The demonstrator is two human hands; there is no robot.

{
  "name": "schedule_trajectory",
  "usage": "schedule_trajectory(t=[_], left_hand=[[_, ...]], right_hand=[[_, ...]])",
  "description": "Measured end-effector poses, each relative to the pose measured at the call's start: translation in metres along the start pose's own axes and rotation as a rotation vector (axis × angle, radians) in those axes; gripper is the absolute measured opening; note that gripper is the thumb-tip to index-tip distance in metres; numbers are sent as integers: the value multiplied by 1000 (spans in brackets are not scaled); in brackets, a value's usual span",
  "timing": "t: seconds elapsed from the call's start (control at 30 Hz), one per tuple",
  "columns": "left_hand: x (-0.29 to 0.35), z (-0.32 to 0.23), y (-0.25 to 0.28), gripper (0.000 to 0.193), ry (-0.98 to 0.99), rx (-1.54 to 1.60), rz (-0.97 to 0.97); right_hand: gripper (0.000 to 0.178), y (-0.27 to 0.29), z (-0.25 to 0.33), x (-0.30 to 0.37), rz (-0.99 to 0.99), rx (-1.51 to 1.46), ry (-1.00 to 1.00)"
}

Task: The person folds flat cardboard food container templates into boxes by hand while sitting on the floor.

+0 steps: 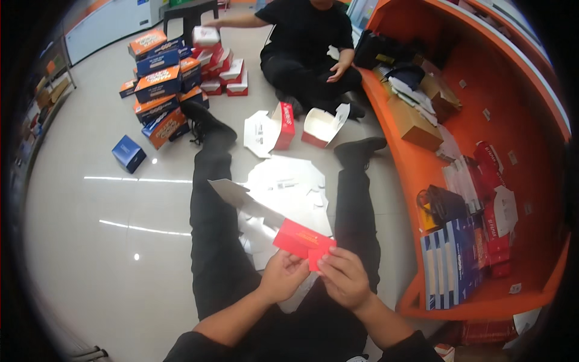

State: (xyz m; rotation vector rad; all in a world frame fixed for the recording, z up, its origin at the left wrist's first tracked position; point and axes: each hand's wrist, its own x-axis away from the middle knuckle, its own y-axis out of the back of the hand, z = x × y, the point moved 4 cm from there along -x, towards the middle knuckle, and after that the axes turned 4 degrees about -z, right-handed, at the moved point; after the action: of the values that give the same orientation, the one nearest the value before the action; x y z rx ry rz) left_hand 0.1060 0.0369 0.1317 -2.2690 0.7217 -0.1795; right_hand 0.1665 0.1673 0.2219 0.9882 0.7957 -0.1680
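Observation:
A partly folded red-and-white cardboard box [297, 238] is held out over my lap, between my outstretched legs. My left hand [283, 276] grips its lower edge, with the fingers curled under the card. At the right end, my right hand [345, 276] pinches a red flap between thumb and fingers. The box's long white panel sticks out to the upper left. Beneath it, flat white box blanks [288, 181] lie in a loose pile on the floor. Beyond my feet stand two open red-and-white boxes [285, 127], their white lids folded back.
Ahead sits another person [307, 54], one hand at a stack of red-and-white boxes [232, 73]. Blue-and-orange boxes [158, 84] are piled left of it, and a single blue box [128, 154] lies nearer. Along my right runs an orange shelf [398, 142] with folded cartons and bags.

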Motion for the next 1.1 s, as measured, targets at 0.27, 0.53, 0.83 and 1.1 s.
schedule_trajectory(t=[0.27, 0.53, 0.83, 1.1], left_hand=[[-3, 12, 6, 28, 86, -48, -147], [0, 33, 15, 33, 129, -39, -32], [-9, 22, 24, 60, 206, -369, 184], [1, 8, 4, 67, -275, -1001, 928]], right_hand=[[29, -2, -4, 1, 27, -6, -15], [27, -7, -9, 13, 2, -55, -154], [40, -6, -61, 24, 121, -415, -593], [45, 25, -175, 120, -246, -1000, -1476]])
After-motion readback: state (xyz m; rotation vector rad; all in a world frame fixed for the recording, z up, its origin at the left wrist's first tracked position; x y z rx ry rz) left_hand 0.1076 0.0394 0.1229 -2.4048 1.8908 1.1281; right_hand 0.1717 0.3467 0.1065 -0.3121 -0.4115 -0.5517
